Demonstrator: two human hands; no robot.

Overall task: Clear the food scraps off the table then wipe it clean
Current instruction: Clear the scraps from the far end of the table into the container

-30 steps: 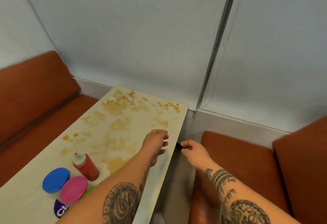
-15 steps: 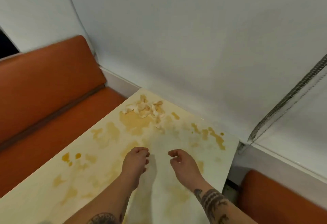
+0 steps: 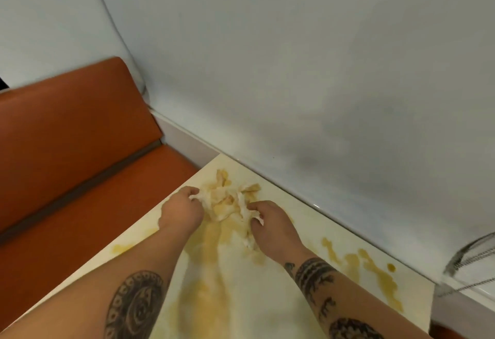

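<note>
Head view, looking down at far end of table [image 3: 267,306]. Food scraps [image 3: 223,199] heaped as pale, yellow-stained shreds near far left corner of tabletop, close to wall [image 3: 321,70].

Left hand [image 3: 182,211] at left edge of heap, curled tight, pinching a whitish strip between thumb and fingers. Right hand [image 3: 273,225] at right edge of heap, curled round a bunch of whitish strips, a few trailing under the palm toward the near side. Rest of heap between the two hands, lying on the tabletop.

Versus half a second ago: both hands then hovering short of the heap, loosely curled, holding nothing; now reached forward and closed on it from both sides. Heap bunched tighter than before. Closer framing, far corner filling more of the picture.

Versus one second ago: right hand then off the table's right edge with something small and dark; now over the tabletop. Bottle and coloured lids at near end now out of frame.

Yellow sauce smears [image 3: 375,266] across the tabletop, unwiped, heaviest along right side and down the middle. Orange bench [image 3: 67,137] at left. Bead chain [image 3: 468,255] at right edge, blurred.
</note>
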